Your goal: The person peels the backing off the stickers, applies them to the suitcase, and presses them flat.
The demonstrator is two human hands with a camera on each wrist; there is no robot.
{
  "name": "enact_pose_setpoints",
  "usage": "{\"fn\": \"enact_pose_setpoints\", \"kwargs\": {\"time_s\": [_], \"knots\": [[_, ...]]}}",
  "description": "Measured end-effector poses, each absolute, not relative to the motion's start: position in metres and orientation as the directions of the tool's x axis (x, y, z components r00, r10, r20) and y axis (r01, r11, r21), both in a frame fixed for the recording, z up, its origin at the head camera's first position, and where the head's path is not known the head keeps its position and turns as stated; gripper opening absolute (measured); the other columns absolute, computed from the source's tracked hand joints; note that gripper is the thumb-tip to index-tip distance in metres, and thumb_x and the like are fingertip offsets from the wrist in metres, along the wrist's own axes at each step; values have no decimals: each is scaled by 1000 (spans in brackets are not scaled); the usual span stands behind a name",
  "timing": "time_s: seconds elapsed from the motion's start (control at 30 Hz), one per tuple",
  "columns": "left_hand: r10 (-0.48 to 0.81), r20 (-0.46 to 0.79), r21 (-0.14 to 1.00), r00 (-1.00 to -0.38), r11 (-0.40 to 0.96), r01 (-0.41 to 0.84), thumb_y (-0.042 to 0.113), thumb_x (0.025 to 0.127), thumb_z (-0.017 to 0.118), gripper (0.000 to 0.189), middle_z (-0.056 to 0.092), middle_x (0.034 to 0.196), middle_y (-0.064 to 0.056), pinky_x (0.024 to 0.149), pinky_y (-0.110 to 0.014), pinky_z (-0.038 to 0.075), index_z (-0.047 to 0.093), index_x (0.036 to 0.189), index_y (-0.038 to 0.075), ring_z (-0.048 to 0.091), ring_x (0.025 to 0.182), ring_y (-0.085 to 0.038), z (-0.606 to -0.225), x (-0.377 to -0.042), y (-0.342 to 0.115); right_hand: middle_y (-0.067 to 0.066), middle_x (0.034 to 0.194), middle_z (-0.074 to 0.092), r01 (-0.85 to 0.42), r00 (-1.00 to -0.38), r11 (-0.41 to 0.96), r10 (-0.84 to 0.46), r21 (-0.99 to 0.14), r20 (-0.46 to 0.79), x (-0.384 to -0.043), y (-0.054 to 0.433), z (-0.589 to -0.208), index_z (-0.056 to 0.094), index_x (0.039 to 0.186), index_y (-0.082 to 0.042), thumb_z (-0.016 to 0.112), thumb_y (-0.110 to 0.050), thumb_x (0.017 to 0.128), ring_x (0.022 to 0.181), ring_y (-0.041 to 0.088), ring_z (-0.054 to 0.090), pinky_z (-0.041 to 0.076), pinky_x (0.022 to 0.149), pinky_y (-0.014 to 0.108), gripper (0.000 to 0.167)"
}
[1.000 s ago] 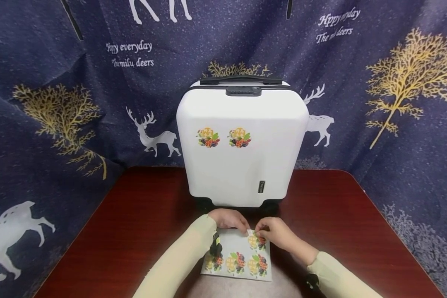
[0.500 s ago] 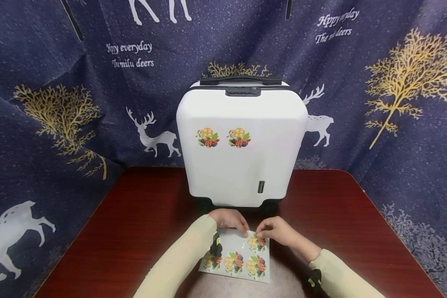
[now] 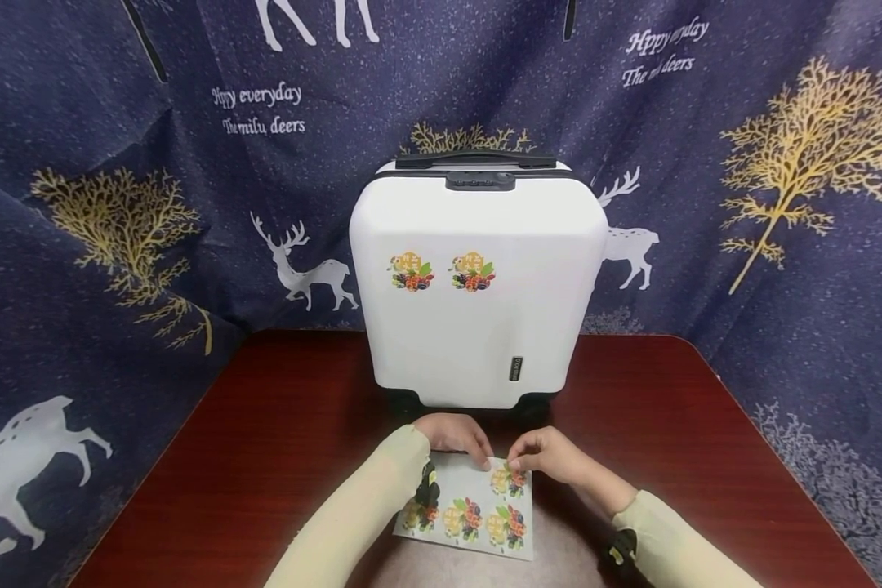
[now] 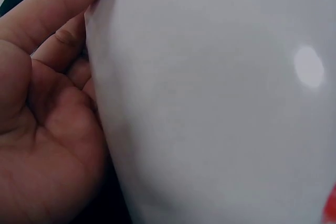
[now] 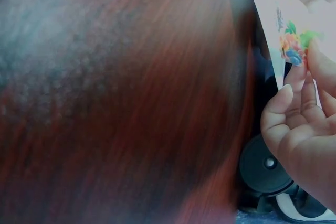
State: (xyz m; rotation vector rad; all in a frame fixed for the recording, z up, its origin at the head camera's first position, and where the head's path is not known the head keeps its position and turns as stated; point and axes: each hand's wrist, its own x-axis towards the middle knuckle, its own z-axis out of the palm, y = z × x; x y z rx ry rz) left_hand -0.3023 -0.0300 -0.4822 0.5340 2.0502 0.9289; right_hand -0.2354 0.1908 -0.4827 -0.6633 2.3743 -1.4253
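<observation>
My left hand (image 3: 454,434) holds the far edge of a white sticker sheet (image 3: 452,474), thumb in front and fingers behind it, as the left wrist view shows. Fruit stickers with a yellow panel and green leaves are printed on the sheet, several of them along the near row. At its far right corner, thumb and index finger of my right hand (image 3: 547,453) pinch the edge of a fruit sticker (image 3: 510,482). In the right wrist view that fruit sticker (image 5: 292,49) lies right at the fingertips. My left wrist covers part of the sheet's left side.
A white suitcase (image 3: 478,327) with black handle and wheels stands upright behind the hands on the dark red table (image 3: 287,433). Two matching fruit stickers, a left one (image 3: 411,272) and a right one (image 3: 473,272), are on its front. A blue deer-print cloth (image 3: 294,180) hangs behind.
My right hand has shifted very slightly to the right, still at the corner sticker. The sheet has tilted a little, and its glare spot has gone. My left hand stays nearly in place.
</observation>
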Motion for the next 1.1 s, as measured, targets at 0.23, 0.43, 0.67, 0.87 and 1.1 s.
{"fn": "enact_pose_setpoints", "kwargs": {"time_s": [0.23,0.43,0.67,0.87,1.1], "knots": [[630,-499,755,-596,653,58,9,84,78,22,78,99,-7,70,-18,49,78,104,0,62,76,-8,-480,-302,-30,14,84,73,-220,-852,403,-522,-888,-26,-235,193,-482,73,92,8,72,-7,93,74,3,59,50,67,20,15],[624,-510,748,-592,662,53,9,85,78,21,78,96,-7,68,-19,50,78,104,0,63,74,-8,-478,-301,-30,18,84,73,-194,-859,405,-510,-894,-44,-233,193,-480,73,93,9,71,-6,93,74,4,59,50,68,20,15],[620,-522,734,-586,676,61,8,85,78,20,78,96,-7,69,-20,50,78,103,0,62,76,-9,-477,-301,-28,17,85,73,-151,-867,393,-494,-907,-69,-230,194,-477,72,93,10,72,-6,92,75,6,58,51,68,22,16],[620,-521,723,-587,686,83,10,85,78,22,77,100,-8,71,-20,49,78,105,0,62,78,-9,-477,-301,-28,7,84,72,-151,-876,400,-479,-904,-66,-229,196,-478,72,93,10,72,-6,91,76,6,57,49,67,22,17],[610,-516,712,-602,695,95,11,85,79,20,77,99,-6,71,-21,49,79,103,2,62,79,-9,-478,-302,-28,9,86,71,-143,-878,404,-473,-904,-73,-229,196,-476,72,94,10,72,-7,92,76,7,54,46,67,22,17]]}}
